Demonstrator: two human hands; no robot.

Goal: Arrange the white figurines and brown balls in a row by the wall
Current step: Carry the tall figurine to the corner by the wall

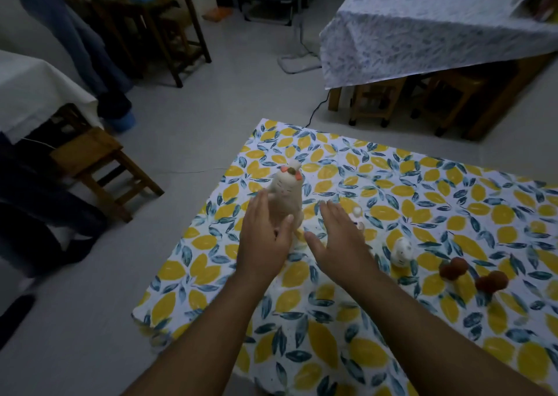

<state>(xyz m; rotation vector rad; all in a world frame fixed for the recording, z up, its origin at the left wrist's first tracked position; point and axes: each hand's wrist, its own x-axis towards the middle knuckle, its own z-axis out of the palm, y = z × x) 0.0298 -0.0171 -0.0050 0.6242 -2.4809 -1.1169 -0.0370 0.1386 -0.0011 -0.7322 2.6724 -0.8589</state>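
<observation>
A tall white cat figurine [286, 191] with orange ears stands near the left edge of the lemon-print tablecloth [422, 184]. My left hand [265, 238] is flat and open just in front of it, fingertips beside its left flank. My right hand [338, 241] is open to its right, partly hiding a tiny white figurine [357, 216]. A small round white figurine [402, 251] stands further right. Two clusters of brown balls [453, 268] [491, 281] sit to the right of that.
A wooden stool [99, 166] stands on the grey floor left of the table. A table under a blue-patterned cloth [422, 27] is at the back right, with stools beneath. A person's legs [39, 208] are at the far left.
</observation>
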